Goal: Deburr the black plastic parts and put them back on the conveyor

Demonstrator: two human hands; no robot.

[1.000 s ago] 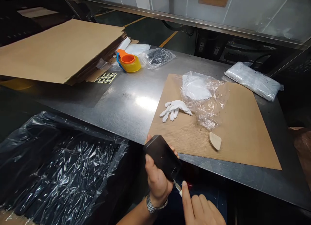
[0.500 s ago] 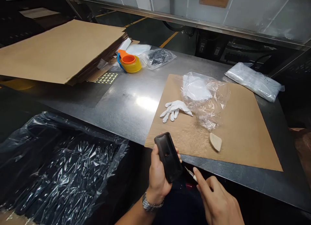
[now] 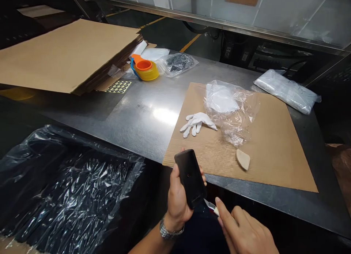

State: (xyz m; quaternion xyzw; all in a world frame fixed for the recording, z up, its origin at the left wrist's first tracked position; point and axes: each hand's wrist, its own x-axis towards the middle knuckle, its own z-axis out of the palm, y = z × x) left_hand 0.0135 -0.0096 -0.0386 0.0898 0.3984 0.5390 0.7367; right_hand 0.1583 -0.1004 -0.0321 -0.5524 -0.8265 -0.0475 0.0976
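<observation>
My left hand [image 3: 178, 197] is wrapped round a black rectangular tray-like part [image 3: 189, 177], its hollow side facing me, with a small hole in the middle. In my right hand [image 3: 242, 224] is a small knife [image 3: 211, 205] with a pale handle. The blade tip is at the lower right edge of the black part; whether it touches cannot be made out. A white glove [image 3: 197, 123] and a beige wedge-shaped pad [image 3: 242, 160] lie on the cardboard sheet [image 3: 274, 148] beyond my hands.
Clear plastic wrap [image 3: 237, 126] lies on the cardboard. A flat cardboard stack [image 3: 68, 56], an orange-and-yellow tape dispenser [image 3: 146, 69] and a sticker sheet [image 3: 118, 86] are at left on the metal table [image 3: 137, 118]. Bagged plastic [image 3: 286, 91] sits right. A black-lined bin [image 3: 76, 195] stands lower left.
The knife has moved slightly down and left, its blade now closer to the black part's lower edge and showing its flat side. The black part has tilted slightly.
</observation>
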